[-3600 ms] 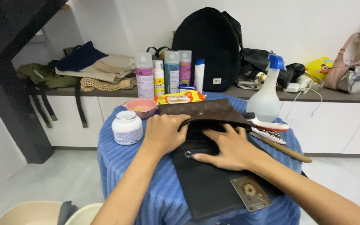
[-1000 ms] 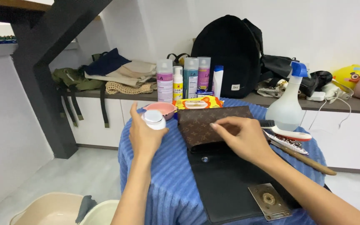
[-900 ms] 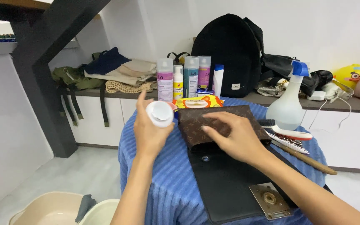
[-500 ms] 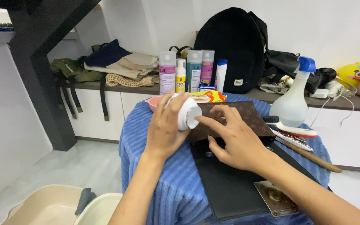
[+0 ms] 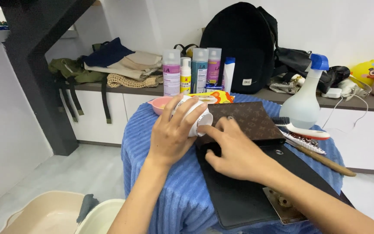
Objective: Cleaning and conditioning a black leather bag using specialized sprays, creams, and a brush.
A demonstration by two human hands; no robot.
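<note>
Grip, left hand (image 5: pixel 169 138): fingers wrapped round a small white jar (image 5: pixel 194 118), held tilted, lid end toward 3 o'clock, lifted just above the blue cloth (image 5: pixel 169 195) covering the round counter. Grip, right hand (image 5: pixel 236 151): fingertips pressed against the jar's lid edge, thumb below, pinching the rim; whether the lid is loose cannot be told.

Jar position: at 9 o'clock of the brown patterned flap (image 5: pixel 249 121) of a dark leather bag (image 5: pixel 247 190) lying flat on the cloth. Right palm hangs over the bag's dark body.

Surroundings: pink bowl (image 5: pixel 159 104) at 10 o'clock of the jar, just beside the left fingers. White spray bottle (image 5: pixel 304 104) with blue nozzle at 3 o'clock, a brush (image 5: pixel 301 128) lying in front of it. Row of slim bottles (image 5: pixel 195 71) and a black backpack (image 5: pixel 239 43) on the shelf at 12 o'clock.

Judgement on handling: jar is best kept firmly braced by the left hand while the right turns the lid, with the mouth brought nearer upright so that contents do not spill on the leather.
</note>
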